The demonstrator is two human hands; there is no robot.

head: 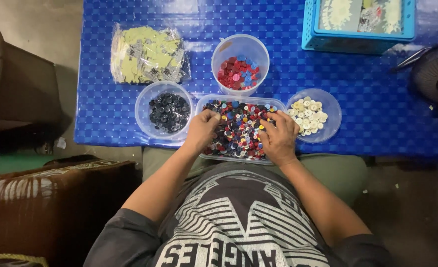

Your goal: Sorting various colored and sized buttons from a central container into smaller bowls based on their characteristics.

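Both hands, head view: my left hand (201, 129) and right hand (278, 138) rest in the rectangular tub (238, 158) of mixed buttons (238, 131) at the table's (377, 128) near edge, fingers curled, their grip hidden. Buttons: light, hard, slippery; I'd pinch singly by the rim.

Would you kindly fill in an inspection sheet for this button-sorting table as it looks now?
Surface: blue table cover.
Job's things: tray of mixed buttons; bowls of black buttons, cream buttons, red and blue buttons.
Clutter: clear bag of pale pieces; blue basket.
Grippers: left hand and right hand, both in the tray.
Cables: nothing seen.
Surroundings: fan at right; brown bag at left.
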